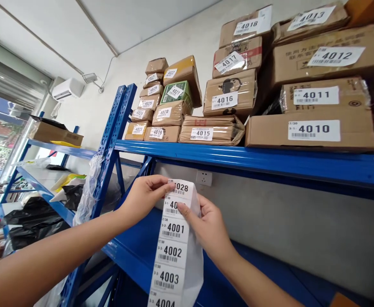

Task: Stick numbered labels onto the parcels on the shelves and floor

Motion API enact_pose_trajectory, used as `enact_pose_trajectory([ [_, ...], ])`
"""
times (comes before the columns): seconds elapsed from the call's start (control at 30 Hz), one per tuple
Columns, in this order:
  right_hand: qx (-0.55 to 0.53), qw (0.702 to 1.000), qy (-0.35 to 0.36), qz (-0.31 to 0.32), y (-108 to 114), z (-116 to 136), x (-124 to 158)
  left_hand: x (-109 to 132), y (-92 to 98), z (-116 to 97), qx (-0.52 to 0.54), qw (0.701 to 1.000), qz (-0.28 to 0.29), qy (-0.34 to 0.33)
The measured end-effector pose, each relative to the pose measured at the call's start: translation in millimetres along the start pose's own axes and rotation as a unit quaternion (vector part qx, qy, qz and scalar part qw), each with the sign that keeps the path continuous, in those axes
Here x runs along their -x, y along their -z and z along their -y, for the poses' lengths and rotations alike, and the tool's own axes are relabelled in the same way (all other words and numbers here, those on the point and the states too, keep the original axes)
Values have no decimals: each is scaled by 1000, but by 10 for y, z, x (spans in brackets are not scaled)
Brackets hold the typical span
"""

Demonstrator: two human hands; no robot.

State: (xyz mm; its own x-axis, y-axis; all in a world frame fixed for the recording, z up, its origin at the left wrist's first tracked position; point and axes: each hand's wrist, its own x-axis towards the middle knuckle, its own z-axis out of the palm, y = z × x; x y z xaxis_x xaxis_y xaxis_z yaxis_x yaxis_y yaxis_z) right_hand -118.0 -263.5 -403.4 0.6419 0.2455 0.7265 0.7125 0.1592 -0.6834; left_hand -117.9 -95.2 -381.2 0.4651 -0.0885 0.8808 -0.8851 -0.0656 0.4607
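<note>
A long strip of white barcode labels (173,251) hangs in front of me, printed 4028 at the top, then 4001 to 4004 below. My left hand (144,197) pinches the strip's top left edge beside the 4028 label. Fingers of my right hand (210,228) press on the second label and grip the strip's right side. Above, the blue shelf (238,158) carries stacked cardboard parcels (315,128) with number labels from 4010 up to 4027.
A second blue rack (59,149) at left holds a flat box (55,133), black bags (36,221) and plastic wrap. A wall socket (204,178) sits under the top shelf. An air conditioner (68,88) hangs on the wall; a window is far left.
</note>
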Motion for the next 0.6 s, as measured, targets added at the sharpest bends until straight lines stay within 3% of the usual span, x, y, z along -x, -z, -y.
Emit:
enact_pose_trajectory([
  [0.17,-16,999,-7,-41,-73,-140,-3,-66,-35,-19,-28,994,-84,-65],
  [0.27,-15,999,-8,-47,-107,-184,-54,-145,-36,29,-17,994,-92,-51],
  [0.37,9,998,-7,-55,-110,-260,-138,-247,38,92,-43,992,-90,-80],
  [0.47,40,997,-37,-47,-77,-542,-180,-557,308,85,-70,970,-173,-159],
  [0.53,25,995,-94,12,-33,-834,-149,-967,615,10,-75,936,-256,-229],
  [0.6,0,979,-174,101,33,-1109,-79,-1521,970,-126,-82,903,-303,-293],
])
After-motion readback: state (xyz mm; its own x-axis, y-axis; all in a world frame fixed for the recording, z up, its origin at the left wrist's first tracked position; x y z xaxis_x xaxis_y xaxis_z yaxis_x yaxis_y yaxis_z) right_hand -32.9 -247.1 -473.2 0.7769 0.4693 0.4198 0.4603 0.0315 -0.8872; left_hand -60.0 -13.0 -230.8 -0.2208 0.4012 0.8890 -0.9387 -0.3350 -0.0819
